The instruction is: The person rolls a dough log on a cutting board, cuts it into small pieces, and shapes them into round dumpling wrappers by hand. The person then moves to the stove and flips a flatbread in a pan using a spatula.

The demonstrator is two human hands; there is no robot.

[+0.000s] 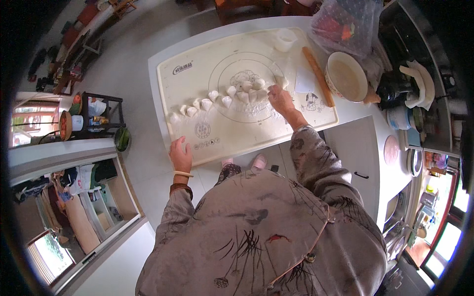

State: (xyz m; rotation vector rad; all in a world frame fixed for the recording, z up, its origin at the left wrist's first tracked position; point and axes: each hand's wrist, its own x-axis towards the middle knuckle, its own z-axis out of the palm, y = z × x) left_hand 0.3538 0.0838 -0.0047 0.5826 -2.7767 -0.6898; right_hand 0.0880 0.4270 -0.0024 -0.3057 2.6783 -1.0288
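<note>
A cream kneading mat with printed circles covers much of the white counter. Pieces of pale dough lie in a slanting row on it, and more dough pieces are bunched near the circles' centre, dusted with flour. My right hand is at the right end of that bunch, fingers bent, touching or close to a dough piece; whether it grips anything cannot be told. At the mat's lower left edge rests my left hand, fingers apart and holding nothing.
A wooden rolling pin lies along the mat's right side, beside a white bowl. Between pin and dough is a white sheet. A white cup stands at the mat's far edge, near a clear plastic bag.
</note>
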